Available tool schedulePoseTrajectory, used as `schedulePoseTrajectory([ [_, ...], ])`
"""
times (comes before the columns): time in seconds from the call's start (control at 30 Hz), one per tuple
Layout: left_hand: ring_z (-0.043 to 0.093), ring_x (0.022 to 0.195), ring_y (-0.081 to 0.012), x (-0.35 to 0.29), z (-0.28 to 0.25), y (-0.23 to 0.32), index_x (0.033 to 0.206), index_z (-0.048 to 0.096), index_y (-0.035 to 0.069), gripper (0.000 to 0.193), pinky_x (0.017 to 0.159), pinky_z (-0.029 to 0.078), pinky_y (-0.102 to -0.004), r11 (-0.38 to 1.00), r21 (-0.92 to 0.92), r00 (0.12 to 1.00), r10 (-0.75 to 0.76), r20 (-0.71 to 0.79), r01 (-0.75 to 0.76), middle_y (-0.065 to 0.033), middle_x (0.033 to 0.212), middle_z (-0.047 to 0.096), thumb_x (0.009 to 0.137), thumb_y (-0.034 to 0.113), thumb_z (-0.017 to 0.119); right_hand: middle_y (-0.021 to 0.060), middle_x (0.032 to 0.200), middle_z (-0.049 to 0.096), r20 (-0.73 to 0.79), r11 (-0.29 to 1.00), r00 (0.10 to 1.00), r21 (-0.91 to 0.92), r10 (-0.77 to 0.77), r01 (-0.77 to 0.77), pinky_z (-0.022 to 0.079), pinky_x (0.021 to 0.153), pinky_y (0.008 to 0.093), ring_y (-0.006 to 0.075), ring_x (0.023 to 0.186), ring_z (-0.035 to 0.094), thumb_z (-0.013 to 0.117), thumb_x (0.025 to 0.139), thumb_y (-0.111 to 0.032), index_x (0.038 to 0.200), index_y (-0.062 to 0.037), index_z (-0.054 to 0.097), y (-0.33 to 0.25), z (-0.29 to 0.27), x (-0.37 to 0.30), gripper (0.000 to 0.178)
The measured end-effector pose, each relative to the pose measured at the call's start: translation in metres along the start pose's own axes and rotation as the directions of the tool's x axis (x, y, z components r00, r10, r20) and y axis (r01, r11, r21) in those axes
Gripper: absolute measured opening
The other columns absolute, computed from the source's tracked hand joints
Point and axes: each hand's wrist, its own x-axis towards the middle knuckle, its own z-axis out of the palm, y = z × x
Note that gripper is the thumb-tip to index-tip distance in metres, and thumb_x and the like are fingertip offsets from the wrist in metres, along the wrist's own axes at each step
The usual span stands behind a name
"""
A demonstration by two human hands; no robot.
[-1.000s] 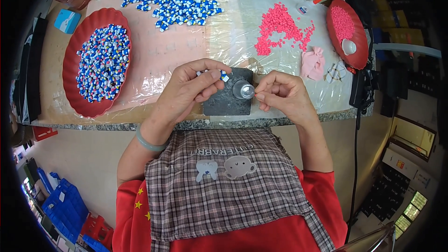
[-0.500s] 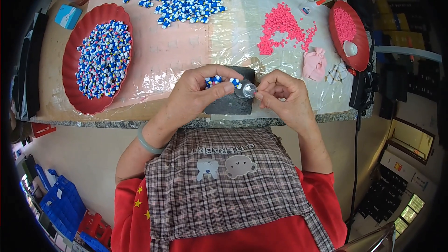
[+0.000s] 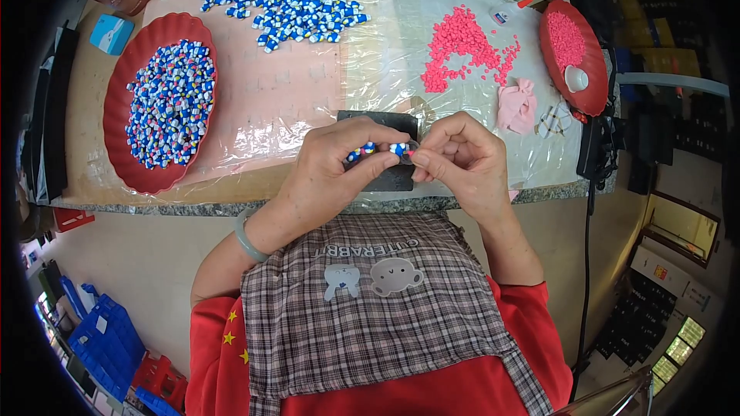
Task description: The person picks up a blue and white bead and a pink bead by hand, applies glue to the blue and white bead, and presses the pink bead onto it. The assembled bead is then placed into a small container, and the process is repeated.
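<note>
My left hand (image 3: 327,158) is closed around a few small blue-and-white pieces, with one piece (image 3: 398,149) pinched out at the thumb and fingertip. From the right, my right hand (image 3: 466,156) has thumb and forefinger pinched on a tiny pink piece (image 3: 410,153), which meets the end of that blue-and-white piece. Both hands are above a dark flat block (image 3: 395,181) near the table's front edge. Behind the fingertips a small clear round dish is mostly hidden.
At the far side lies a heap of blue-and-white pieces (image 3: 308,0). A red scalloped tray (image 3: 116,131) on the left holds more. Loose pink pieces (image 3: 459,42), a pink cloth (image 3: 516,105) and a red tray with pink pieces (image 3: 593,69) lie to the right.
My right fingertips have moved left from the clear dish's rim to the blue-and-white piece, bringing a pink piece against it. The dish is now mostly covered by my fingers.
</note>
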Motion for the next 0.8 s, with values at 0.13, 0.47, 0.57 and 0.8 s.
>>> schedulePoseTrajectory([
  [0.13,0.064,0.073,-0.0225,0.001,0.000,0.002,0.101,0.068,0.003,0.020,0.065,0.050,-0.0313,0.995,0.074,0.998,0.066,0.001,-0.066,-0.0111,0.086,0.066,0.082,0.004,0.069,0.0040,0.082,0.064,0.004,1.000,1.000,-0.019,0.004,-0.004,0.049,0.057,0.0201,0.0085,0.067,0.063,0.067,0.085,0.002,0.093,-0.0005,0.057,0.000,0.001,0.001,0.014],
  [0.47,0.063,0.075,-0.0222,0.002,0.003,0.006,0.101,0.066,0.001,0.021,0.064,0.050,-0.0299,0.974,0.182,0.991,0.135,0.021,-0.137,-0.0115,0.084,0.065,0.081,0.000,0.069,0.0055,0.081,0.064,-0.024,0.975,0.999,-0.220,0.021,-0.026,0.051,0.056,0.0198,0.0081,0.066,0.063,0.066,0.085,0.004,0.096,0.0009,0.056,-0.005,0.007,0.002,0.015],
  [0.57,0.064,0.075,-0.0268,0.002,0.002,0.003,0.101,0.064,-0.001,0.019,0.063,0.052,-0.0352,0.925,0.250,0.957,0.287,0.029,-0.285,-0.0131,0.086,0.063,0.082,0.001,0.066,0.0056,0.077,0.067,-0.085,0.951,0.993,-0.303,-0.082,0.052,0.049,0.052,0.0209,0.0080,0.059,0.062,0.068,0.082,0.001,0.091,0.0010,0.060,-0.002,0.014,0.001,0.013],
  [0.8,0.061,0.075,-0.0120,-0.001,-0.010,0.001,0.108,0.061,-0.001,0.019,0.062,0.048,-0.0244,0.910,-0.368,0.978,-0.207,-0.007,0.190,-0.0092,0.093,0.067,0.091,0.007,0.061,0.0023,0.072,0.062,-0.156,0.927,0.988,-0.370,0.004,-0.062,0.045,0.052,0.0207,0.0071,0.058,0.057,0.068,0.083,-0.001,0.090,0.0016,0.060,-0.004,-0.020,0.011,0.011],
])
